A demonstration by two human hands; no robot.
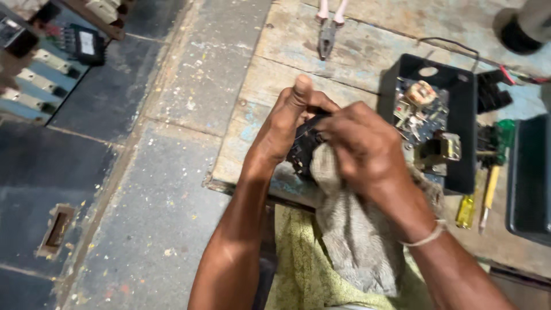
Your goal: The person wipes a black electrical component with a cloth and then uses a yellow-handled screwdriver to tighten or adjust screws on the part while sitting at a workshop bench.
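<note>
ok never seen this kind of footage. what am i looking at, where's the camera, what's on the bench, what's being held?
There is one picture, taken by a camera worn on a person's head, looking down at their own two bare hands. No machine is involved.

The left hand grips a small black part, thumb up. The right hand presses a grey cloth against that part; the cloth hangs down toward the lap.

They work over a worn wooden bench. On it lie a pair of pliers at the far edge, an open black case holding a circuit board with small components, and a yellow-handled screwdriver to the right. A dark box shows at the right edge. The floor on the left is stone slabs.

What exactly the black part is, I cannot tell.
</note>
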